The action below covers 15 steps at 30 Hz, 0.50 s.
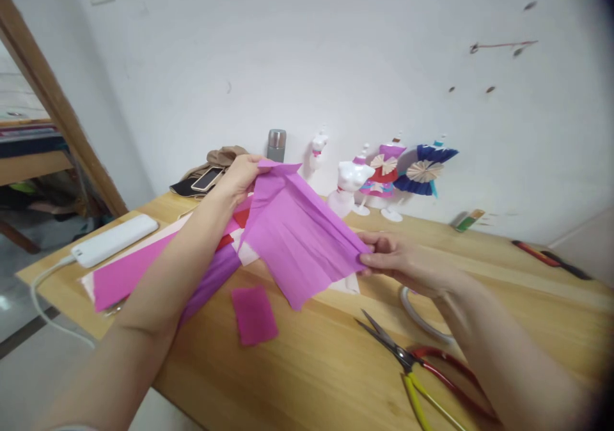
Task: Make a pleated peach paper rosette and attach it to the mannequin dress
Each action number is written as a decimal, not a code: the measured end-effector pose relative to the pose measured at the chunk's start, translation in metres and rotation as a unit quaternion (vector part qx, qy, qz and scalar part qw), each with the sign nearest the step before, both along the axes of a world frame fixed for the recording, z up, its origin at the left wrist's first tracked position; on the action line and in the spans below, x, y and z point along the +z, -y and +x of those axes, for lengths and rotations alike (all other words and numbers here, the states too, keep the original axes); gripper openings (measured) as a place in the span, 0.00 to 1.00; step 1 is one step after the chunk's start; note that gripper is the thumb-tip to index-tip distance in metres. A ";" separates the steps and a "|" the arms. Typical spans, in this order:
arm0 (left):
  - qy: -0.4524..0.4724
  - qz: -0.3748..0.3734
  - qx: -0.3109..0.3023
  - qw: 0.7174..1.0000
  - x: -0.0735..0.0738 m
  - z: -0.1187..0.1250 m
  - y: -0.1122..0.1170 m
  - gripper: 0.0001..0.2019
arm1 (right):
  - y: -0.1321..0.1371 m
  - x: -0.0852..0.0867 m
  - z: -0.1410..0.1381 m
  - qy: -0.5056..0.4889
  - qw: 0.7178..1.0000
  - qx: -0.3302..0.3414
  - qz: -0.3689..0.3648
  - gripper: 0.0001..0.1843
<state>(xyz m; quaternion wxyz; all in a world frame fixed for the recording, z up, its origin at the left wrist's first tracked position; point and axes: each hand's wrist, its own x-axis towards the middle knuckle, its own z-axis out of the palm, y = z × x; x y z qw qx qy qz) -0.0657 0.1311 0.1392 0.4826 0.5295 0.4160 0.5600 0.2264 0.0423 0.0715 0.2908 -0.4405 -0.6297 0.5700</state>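
Observation:
A sheet of purple crepe paper (311,239) is stretched between my two hands above the table, its upper edge folded over. My left hand (244,178) pinches the far left corner. At the right corner, my right hand (386,255) grips the folded edge between thumb and fingers. Below the sheet, a small magenta crepe paper piece (254,316) lies flat. Scissors (405,357) with one red and one yellow handle rest on the table with blades parted, under and beside my right forearm. A roll of white tape (422,319) is partly hidden by my right wrist.
Strips of magenta paper (134,274) and a white power bank (114,239) with a cable lie on the left. Small mannequins (352,178), some in paper dresses, stand by the wall, near a grey flask (277,146). A phone (208,179) rests by brown cloth. A red-black tool (549,258) lies right.

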 end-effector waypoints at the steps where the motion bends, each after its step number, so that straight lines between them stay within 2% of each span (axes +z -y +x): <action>1: -0.007 -0.001 -0.001 1.000 0.000 -0.001 0.000 0.06 | -0.002 -0.001 0.002 0.006 1.000 -0.023 -0.009 0.20; 5: -0.037 0.001 -0.005 0.999 0.002 -0.005 0.002 0.08 | -0.009 -0.007 0.008 0.016 0.992 -0.122 0.030 0.18; 9: -0.047 -0.007 -0.005 0.999 0.004 -0.006 0.003 0.08 | -0.011 -0.011 0.007 -0.035 0.978 -0.192 0.073 0.14; 12: -0.042 -0.024 -0.021 0.999 0.003 -0.006 0.002 0.11 | -0.011 -0.009 0.002 -0.073 0.967 -0.235 0.069 0.14; 15: -0.037 -0.037 -0.033 0.998 0.002 -0.005 0.002 0.11 | -0.009 -0.007 0.000 -0.089 0.964 -0.248 0.037 0.17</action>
